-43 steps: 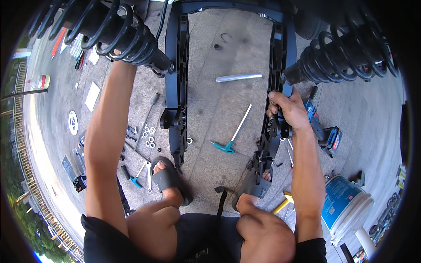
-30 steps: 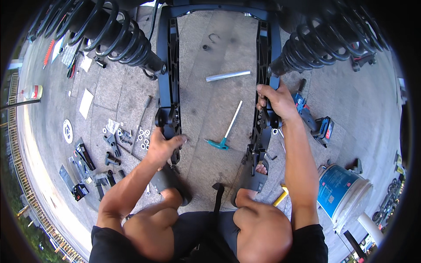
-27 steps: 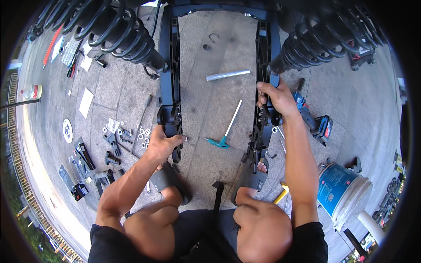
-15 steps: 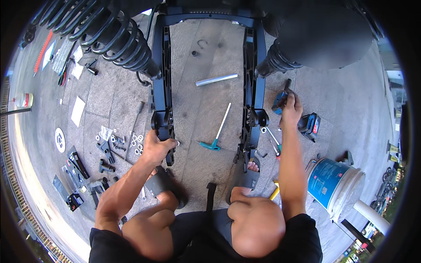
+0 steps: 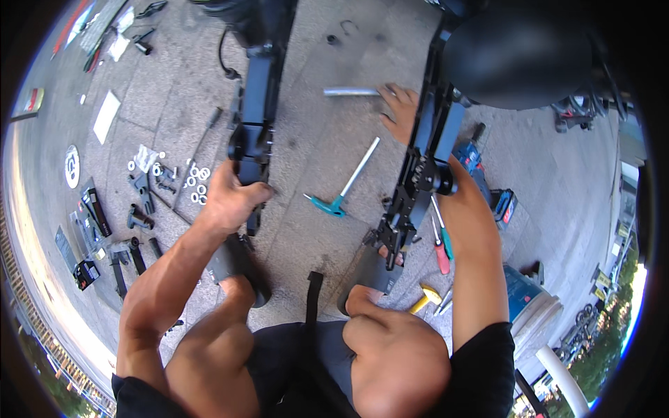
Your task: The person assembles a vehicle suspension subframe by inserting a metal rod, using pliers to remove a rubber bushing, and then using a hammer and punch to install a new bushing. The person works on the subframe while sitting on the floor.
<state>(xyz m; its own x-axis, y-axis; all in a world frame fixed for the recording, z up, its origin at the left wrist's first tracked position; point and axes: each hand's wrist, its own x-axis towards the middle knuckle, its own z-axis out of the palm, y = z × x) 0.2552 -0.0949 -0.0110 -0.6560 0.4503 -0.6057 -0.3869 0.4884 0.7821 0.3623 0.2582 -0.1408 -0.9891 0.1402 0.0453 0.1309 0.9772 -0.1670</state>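
My left hand (image 5: pixel 233 198) is wrapped round the lower end of the left black frame arm (image 5: pixel 259 90), thumb across its inner side. My right hand (image 5: pixel 399 113) reaches beneath the right black frame arm (image 5: pixel 432 139), its fingers spread. Its fingertips are at the right end of a silver metal tube (image 5: pixel 348 91) on the ground; whether they touch it I cannot tell. Between the arms lies a T-handle hex key (image 5: pixel 341 198) with a teal grip. A blue cordless power tool (image 5: pixel 470 159) lies on the ground past my right forearm.
White rings (image 5: pixel 198 182), bolts and black brackets (image 5: pixel 143 191) lie to the left. On the right are screwdrivers (image 5: pixel 441 254), a yellow-handled hammer (image 5: pixel 425 298) and a blue and white bucket (image 5: pixel 533 299). A dark rounded part (image 5: pixel 519 59) overhangs the upper right.
My right hand has let go of the blue power tool and moved left under the right arm to the tube. My left hand stays on the left arm. The view has shifted.
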